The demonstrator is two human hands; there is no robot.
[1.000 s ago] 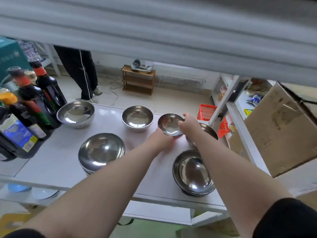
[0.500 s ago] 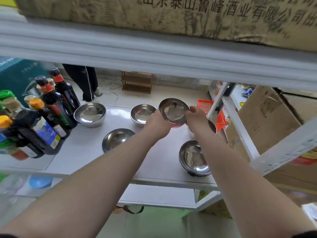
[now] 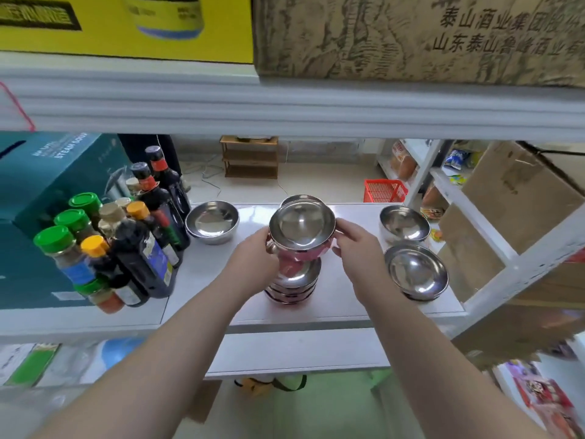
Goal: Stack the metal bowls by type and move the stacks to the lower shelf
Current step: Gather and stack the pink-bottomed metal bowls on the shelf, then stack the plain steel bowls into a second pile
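Both hands (image 3: pixel 256 259) clasp a metal bowl (image 3: pixel 302 228) — above the stack (image 3: pixel 292 285).

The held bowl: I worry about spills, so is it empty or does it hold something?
Empty. The held bowl, gripped between left hand and right hand, shows only bare shiny metal inside.

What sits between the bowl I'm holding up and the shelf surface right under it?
In the head view, a stack of nested metal bowls stands on the white shelf, directly beneath the held bowl, which both hands grip.
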